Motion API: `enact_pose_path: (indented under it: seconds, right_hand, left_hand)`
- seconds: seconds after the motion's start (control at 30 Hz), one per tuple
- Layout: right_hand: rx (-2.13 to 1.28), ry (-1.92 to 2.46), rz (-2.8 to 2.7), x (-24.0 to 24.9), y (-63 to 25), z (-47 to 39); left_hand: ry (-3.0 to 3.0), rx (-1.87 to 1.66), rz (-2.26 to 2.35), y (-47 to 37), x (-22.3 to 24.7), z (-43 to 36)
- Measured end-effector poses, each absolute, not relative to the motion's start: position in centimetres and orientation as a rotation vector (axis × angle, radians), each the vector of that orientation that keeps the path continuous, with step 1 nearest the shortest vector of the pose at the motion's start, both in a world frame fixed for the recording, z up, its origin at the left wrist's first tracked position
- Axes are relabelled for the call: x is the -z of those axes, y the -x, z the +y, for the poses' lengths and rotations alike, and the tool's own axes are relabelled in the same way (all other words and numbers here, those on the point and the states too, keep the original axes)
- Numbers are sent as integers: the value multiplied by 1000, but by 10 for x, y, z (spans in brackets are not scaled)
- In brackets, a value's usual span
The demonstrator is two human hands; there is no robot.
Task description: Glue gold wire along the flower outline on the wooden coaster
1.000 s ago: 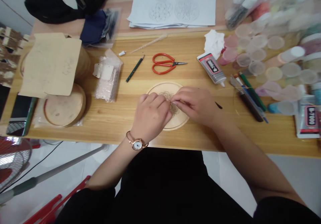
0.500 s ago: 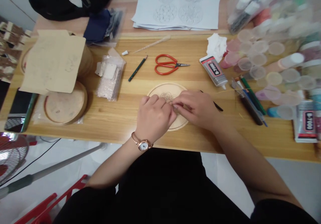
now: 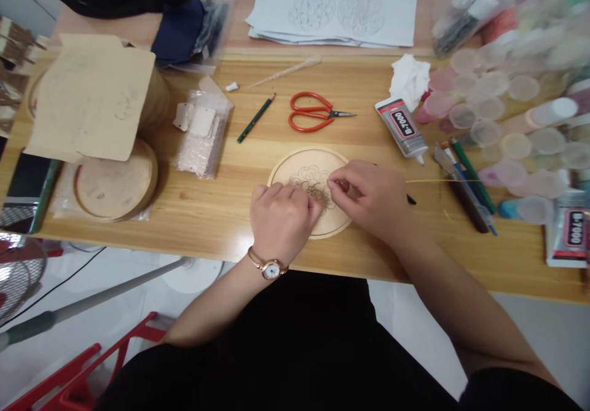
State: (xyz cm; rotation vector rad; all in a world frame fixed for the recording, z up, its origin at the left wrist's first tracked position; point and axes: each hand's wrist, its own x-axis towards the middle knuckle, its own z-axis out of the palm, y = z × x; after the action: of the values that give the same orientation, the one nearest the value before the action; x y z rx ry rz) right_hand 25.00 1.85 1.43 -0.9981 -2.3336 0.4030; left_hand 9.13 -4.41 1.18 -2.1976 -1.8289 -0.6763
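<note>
A round wooden disc (image 3: 303, 159) with a flower pattern drawn on it lies near the table's front edge. My left hand (image 3: 286, 214) rests on its lower left part, fingers curled and thumb pressed to the forefinger; whatever they pinch is too small to make out. Over the disc's right side is my right hand (image 3: 369, 196), thumb and forefinger closed together, their contents unclear. A thin yellow wire (image 3: 442, 180) runs out to the right from behind my right hand. Its other end near the fingers is hidden.
Red-handled scissors (image 3: 311, 113) and a green pencil (image 3: 255, 118) lie beyond the disc. To the right are a glue tube (image 3: 403, 127), brushes (image 3: 465, 183) and many small jars (image 3: 488, 133). Wooden round boxes (image 3: 115, 180) and a bubble-wrap packet (image 3: 200, 137) stand left; printed sheets (image 3: 334, 5) lie at the back.
My right hand has moved a little to the right, away from my left hand, uncovering more of the drawn pattern. The whole view has shifted slightly.
</note>
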Motion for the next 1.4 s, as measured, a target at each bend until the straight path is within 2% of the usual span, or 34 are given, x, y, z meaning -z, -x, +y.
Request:
enact_pose_path:
  seconds: [0.13, 0.23, 0.4, 0.5, 0.6, 0.77, 1.0, 1.4]
  right_hand:
    - [-310, 1022, -2325, -12, -249, 17]
    - [-303, 1005, -2351, -10, -252, 21]
    - [-343, 984, -2458, -5, -257, 38]
    - [-295, 996, -2505, 0, -254, 46]
    - [-271, 1020, -2502, 4, -249, 49]
    - [-190, 1011, -2500, 6, -243, 48]
    - [-151, 999, -2480, 8, -243, 49]
    - [-40, 921, -2416, 5, -244, 43]
  left_hand:
    - [2182, 677, -1884, -95, -11, -46]
    - [2407, 718, -1819, -92, -18, -49]
    - [2957, 615, -1190, -57, -38, -35]
    - [2933, 468, -1098, -29, -37, -6]
    - [2894, 481, -1092, -11, -21, 20]
    - [2955, 725, -1059, -4, 3, 26]
    - [3151, 522, -1214, -2, 3, 20]
    - [3036, 737, -933, 2, 11, 21]
